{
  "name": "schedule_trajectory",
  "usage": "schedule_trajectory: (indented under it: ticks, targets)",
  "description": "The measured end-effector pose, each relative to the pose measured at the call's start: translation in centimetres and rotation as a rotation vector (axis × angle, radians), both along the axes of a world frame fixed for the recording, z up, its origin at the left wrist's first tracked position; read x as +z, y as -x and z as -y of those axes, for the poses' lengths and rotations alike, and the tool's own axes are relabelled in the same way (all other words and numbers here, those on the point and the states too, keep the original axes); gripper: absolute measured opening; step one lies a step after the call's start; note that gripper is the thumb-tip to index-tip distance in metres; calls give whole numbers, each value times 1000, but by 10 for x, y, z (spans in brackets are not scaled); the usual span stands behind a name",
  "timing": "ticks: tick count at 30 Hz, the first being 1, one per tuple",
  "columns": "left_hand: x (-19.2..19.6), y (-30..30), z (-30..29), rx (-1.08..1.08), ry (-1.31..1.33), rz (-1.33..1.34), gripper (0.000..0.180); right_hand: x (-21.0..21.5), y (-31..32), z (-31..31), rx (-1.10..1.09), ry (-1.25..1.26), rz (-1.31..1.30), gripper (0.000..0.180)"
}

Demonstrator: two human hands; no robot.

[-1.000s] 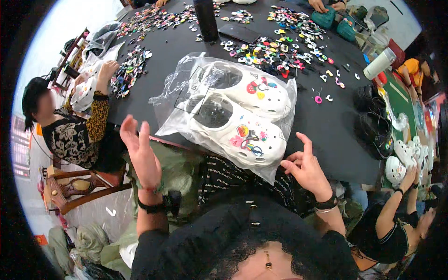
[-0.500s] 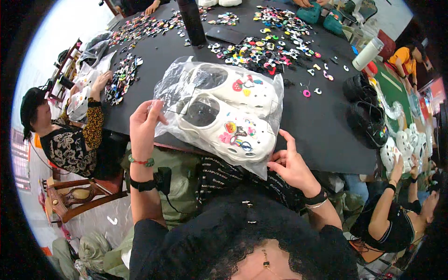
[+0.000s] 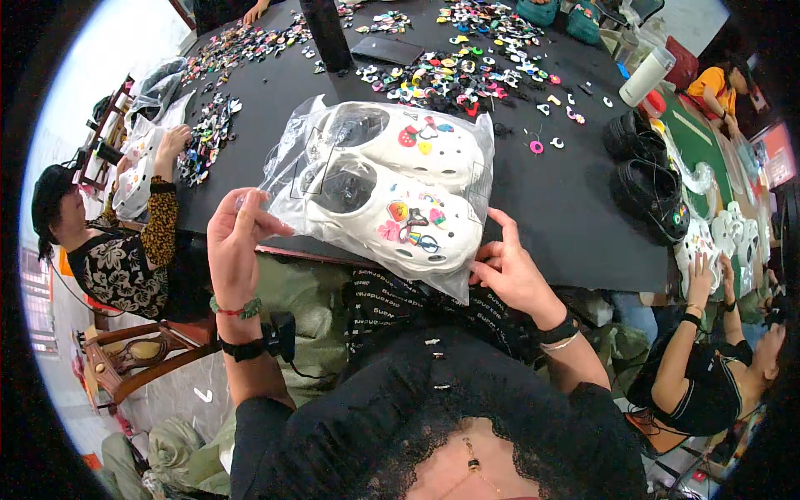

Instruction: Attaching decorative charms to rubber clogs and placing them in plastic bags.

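Clear plastic bag (image 3: 287, 171) lay on the near edge of the black bench (image 3: 558, 221), in front of the person. Two white clogs (image 3: 417, 208) were inside, side by side, toes to the right, coloured charms on both uppers.

Left hand (image 3: 237, 237) was at the bag's left edge, fingers mostly closed, with the film pinched between thumb and fingers. Right hand (image 3: 512, 271) was at the lower right edge, half open: thumb and index spread apart, other fingers curled. Thumb was right by the bag's corner; couldn't tell if it gripped any film.

Beyond the bag: big loose pile of charms (image 3: 454, 79), dark bottle (image 3: 325, 37) upright, flat dark object (image 3: 388, 50) just beside it. Second, smaller heap (image 3: 212, 137) sat left, with a co-worker's hand (image 3: 173, 142) next to it. Right side: black clogs (image 3: 650, 200) near the bench edge, pale bottle (image 3: 647, 77) past them. Another co-worker's hands (image 3: 700, 279) were on more white clogs at far right.
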State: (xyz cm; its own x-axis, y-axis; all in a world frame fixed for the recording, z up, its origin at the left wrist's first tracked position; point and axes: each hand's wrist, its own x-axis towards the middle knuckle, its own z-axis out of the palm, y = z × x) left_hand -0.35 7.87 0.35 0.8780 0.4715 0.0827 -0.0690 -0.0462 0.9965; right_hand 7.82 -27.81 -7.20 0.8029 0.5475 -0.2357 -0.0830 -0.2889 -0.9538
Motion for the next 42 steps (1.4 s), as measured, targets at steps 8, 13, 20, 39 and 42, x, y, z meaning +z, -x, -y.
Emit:
schedule_trajectory:
  ticks: [8,13,20,39,42]
  targets:
    - [9,21,9,-30,-4,15,23,-10,-20,18,-214,-26,238,54]
    - [7,38,22,-257,220,-130,25,3,-44,57,-246,49,240,43]
    - [-10,-2,-31,-286,705,-259,53,12,-54,65,-109,170,169,41]
    - [-84,-144,-89,-218,-172,-142,22,17,-183,10,-47,375,71,37]
    - [-92,-141,-96,-129,-241,-126,17,5,-192,0,10,337,71,37]
